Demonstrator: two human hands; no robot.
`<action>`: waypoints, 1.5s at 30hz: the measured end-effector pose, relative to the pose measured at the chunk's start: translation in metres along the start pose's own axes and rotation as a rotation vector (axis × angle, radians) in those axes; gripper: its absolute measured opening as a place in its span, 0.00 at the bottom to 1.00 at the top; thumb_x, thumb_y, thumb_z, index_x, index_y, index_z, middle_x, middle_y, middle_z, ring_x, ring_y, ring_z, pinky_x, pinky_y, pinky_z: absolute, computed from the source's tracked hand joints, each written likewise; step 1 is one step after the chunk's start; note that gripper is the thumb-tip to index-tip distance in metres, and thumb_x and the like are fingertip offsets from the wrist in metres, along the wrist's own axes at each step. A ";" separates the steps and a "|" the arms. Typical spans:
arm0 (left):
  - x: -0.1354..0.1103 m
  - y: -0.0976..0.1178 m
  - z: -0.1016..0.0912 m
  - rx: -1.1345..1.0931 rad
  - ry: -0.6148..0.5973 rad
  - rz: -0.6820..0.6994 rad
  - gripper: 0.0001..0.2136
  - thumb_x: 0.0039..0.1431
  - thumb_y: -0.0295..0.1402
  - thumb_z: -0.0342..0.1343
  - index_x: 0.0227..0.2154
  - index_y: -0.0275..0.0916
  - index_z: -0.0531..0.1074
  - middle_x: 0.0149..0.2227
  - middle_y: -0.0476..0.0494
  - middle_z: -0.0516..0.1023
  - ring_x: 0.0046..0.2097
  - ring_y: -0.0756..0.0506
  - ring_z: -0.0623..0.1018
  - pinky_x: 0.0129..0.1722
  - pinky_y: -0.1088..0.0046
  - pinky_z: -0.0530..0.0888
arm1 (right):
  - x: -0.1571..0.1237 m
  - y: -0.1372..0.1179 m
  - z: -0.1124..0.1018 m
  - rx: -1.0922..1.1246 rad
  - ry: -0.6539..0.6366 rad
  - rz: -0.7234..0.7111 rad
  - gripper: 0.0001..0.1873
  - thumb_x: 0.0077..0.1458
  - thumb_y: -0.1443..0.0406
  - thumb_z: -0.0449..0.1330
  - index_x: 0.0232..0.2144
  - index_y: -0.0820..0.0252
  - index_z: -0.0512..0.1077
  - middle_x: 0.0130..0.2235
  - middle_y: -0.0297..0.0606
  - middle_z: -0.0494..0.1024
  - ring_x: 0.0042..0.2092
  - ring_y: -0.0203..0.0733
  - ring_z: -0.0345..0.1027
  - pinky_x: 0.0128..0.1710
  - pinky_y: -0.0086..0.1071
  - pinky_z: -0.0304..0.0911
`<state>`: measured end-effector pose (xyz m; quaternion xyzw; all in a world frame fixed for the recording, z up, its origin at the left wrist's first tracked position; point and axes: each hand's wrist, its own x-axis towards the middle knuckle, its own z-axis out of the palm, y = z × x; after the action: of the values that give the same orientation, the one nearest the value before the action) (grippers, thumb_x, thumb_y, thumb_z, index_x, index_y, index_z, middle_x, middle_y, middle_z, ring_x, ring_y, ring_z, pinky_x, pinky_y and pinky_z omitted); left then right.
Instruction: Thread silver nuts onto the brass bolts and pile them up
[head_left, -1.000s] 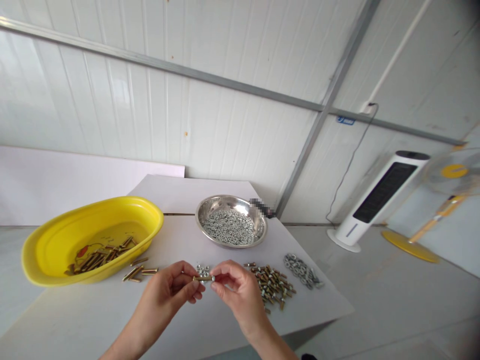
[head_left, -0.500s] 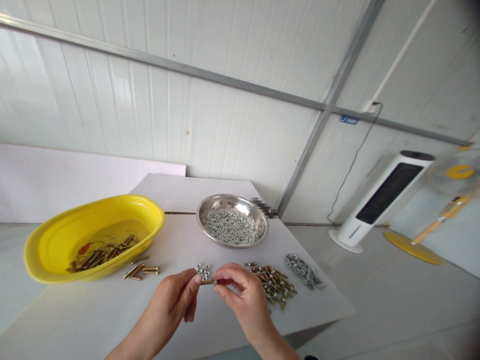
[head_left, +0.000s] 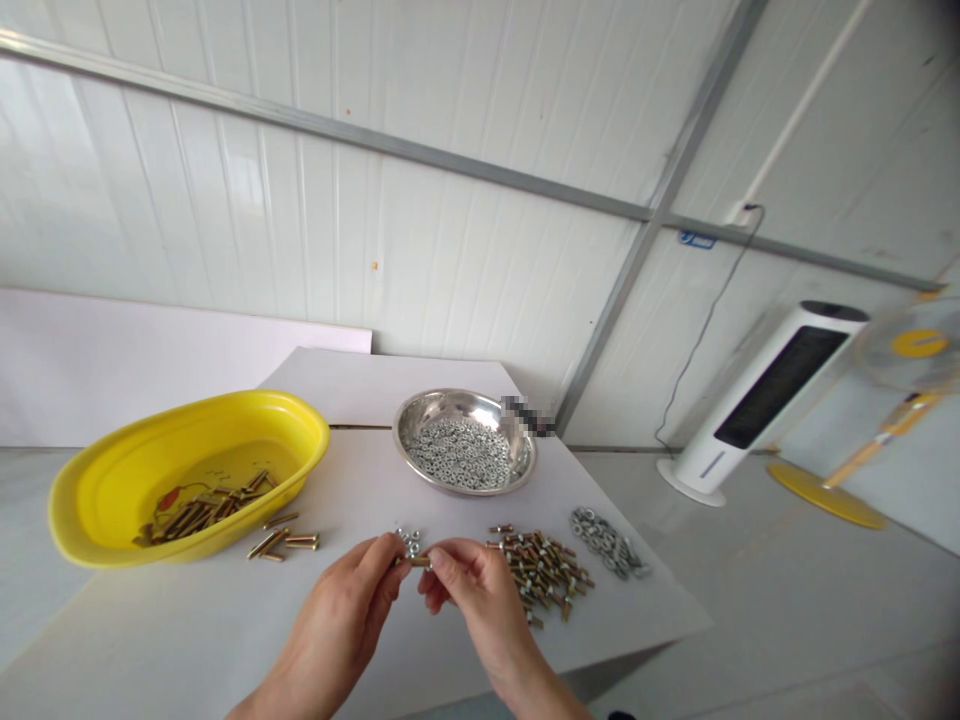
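Observation:
My left hand and my right hand meet over the front of the white table. Both pinch one short brass bolt between fingertips, the left on its left end, the right on its right end. Just behind the bolt lies a small cluster of silver nuts. To the right of my right hand sits a pile of brass bolts with nuts on them.
A yellow basin holding brass bolts stands at the left, with a few loose bolts in front of it. A steel bowl of nuts sits behind. Silver washers lie at the right. A tower fan stands on the floor.
My hands have drawn closer together on the bolt and dropped slightly lower and nearer me. More of the bolt is covered by fingers now.

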<state>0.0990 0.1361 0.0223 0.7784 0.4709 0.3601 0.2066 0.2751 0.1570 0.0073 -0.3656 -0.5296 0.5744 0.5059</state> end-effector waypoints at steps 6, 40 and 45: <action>-0.001 0.002 0.011 -0.030 -0.027 -0.036 0.10 0.70 0.37 0.40 0.34 0.43 0.63 0.30 0.47 0.73 0.31 0.46 0.73 0.32 0.73 0.67 | -0.002 0.006 0.002 -0.069 -0.013 0.082 0.33 0.61 0.45 0.54 0.16 0.65 0.69 0.15 0.35 0.69 0.16 0.30 0.60 0.17 0.23 0.54; 0.004 0.008 0.021 -0.464 0.022 -0.225 0.18 0.69 0.43 0.43 0.25 0.42 0.63 0.19 0.53 0.70 0.23 0.49 0.69 0.28 0.75 0.64 | -0.005 -0.007 -0.001 -0.236 -0.014 0.042 0.39 0.65 0.43 0.41 0.19 0.63 0.72 0.16 0.36 0.71 0.18 0.35 0.66 0.20 0.26 0.57; 0.009 0.004 0.019 -0.539 0.039 -0.276 0.18 0.68 0.45 0.44 0.25 0.41 0.63 0.17 0.54 0.68 0.21 0.49 0.67 0.25 0.75 0.63 | -0.005 -0.017 -0.005 -0.245 0.052 -0.119 0.18 0.64 0.53 0.55 0.44 0.59 0.73 0.37 0.41 0.79 0.32 0.39 0.72 0.30 0.29 0.66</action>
<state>0.1187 0.1420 0.0156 0.6172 0.4635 0.4555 0.4436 0.2842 0.1518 0.0225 -0.4073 -0.6031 0.4647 0.5043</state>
